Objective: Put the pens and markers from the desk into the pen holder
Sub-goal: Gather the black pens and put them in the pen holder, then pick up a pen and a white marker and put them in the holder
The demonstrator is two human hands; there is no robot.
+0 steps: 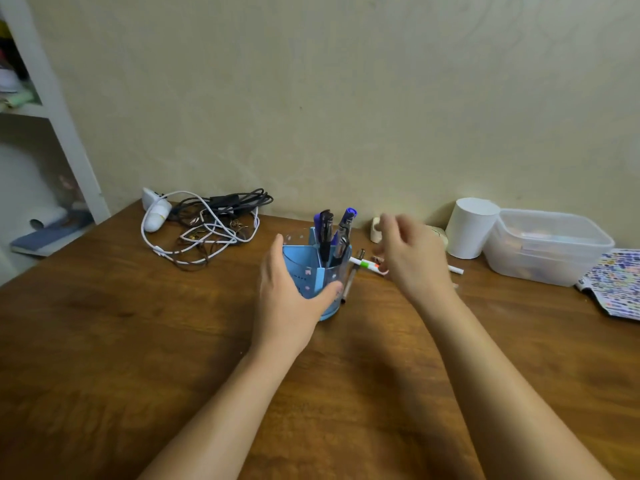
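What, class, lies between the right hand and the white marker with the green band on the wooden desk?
Nothing visible does. The right hand hovers open just above the white marker with the green band, partly hiding it. The blue plastic pen holder, held by the left hand, stands immediately beside the marker.
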